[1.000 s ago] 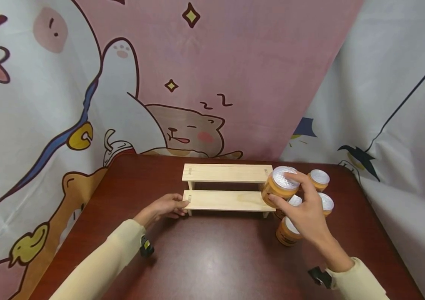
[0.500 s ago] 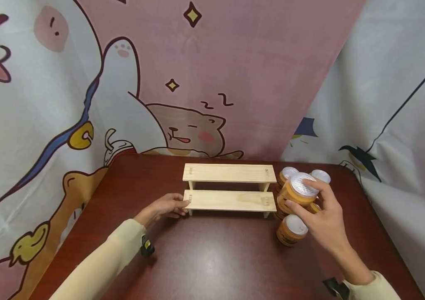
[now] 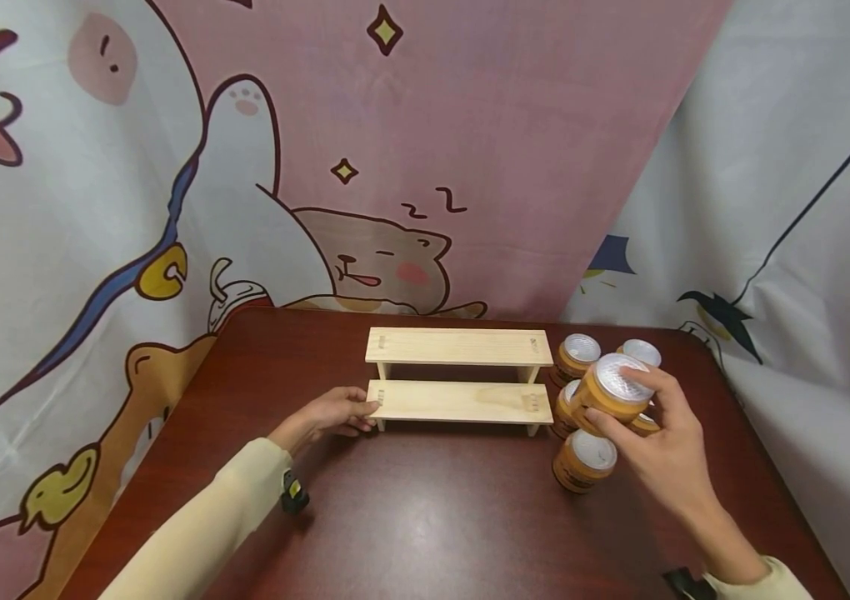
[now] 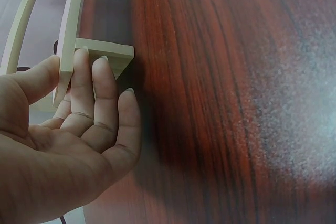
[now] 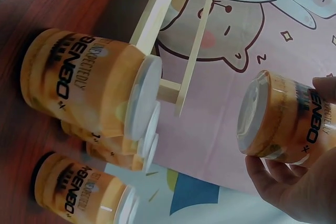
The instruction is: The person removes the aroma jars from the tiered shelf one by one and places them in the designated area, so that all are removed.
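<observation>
My left hand (image 3: pixel 329 411) pinches the left end of the lower board of a small two-tier wooden shelf (image 3: pixel 462 401). In the left wrist view its thumb (image 4: pixel 42 81) lies on top of the board and the fingers are beneath. My right hand (image 3: pixel 668 454) grips an orange-labelled jar (image 3: pixel 608 396) with a silvery lid, thumb at the side and fingers over the lid edge. That jar is raised above the other jars, right of the shelf. The right wrist view shows its whitish base (image 5: pixel 252 111), clear of the table.
Several matching jars stand right of the shelf: one at the front (image 3: pixel 584 462), one at the back left (image 3: pixel 577 357), one at the back right (image 3: pixel 641 352); others are partly hidden. The dark red table (image 3: pixel 410 525) meets a cartoon-printed cloth (image 3: pixel 515 167) behind.
My right hand has carried the held jar rightward and slightly toward me, from over the shelf's right end to above the standing jars. The left hand stays at the shelf.
</observation>
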Available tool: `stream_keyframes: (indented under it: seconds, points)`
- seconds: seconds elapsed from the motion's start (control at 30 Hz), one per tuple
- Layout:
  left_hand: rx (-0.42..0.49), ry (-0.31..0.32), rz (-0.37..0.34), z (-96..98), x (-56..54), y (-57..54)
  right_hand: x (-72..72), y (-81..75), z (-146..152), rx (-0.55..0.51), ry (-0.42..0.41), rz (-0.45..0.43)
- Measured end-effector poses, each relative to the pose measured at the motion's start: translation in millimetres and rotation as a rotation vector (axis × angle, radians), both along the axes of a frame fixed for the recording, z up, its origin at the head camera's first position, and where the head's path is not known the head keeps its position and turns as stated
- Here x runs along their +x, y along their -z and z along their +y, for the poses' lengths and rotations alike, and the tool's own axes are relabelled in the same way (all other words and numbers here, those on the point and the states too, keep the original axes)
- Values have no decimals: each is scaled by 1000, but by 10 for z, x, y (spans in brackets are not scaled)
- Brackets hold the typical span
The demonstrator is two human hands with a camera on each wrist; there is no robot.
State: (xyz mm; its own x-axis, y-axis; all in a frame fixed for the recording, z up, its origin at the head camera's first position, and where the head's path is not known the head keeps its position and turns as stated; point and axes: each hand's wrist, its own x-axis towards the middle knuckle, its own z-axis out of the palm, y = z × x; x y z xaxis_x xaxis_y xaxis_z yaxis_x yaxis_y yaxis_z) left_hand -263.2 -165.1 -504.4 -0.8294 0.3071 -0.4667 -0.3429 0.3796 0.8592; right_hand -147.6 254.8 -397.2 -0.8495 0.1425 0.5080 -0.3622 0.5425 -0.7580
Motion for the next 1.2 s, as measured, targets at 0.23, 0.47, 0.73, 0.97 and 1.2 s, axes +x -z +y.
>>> stream_keyframes:
  seconds: [0.23, 0.47, 0.73, 0.97, 1.2]
  points:
    - [-2, -13, -5, 4, 9, -3, 24, 39, 61, 1, 5, 0]
    - [-4, -15, -7, 7, 12, -14, 51, 65, 111, 4, 15, -3]
    - [-14, -22, -11, 12, 14, -9, 108, 111, 189, 26, 32, 15]
    - [-13, -26, -11, 11, 2, -9, 150, 153, 250, 58, 70, -14]
    - [-18, -22, -2, 16, 9, -6, 195, 192, 283, 73, 85, -25]
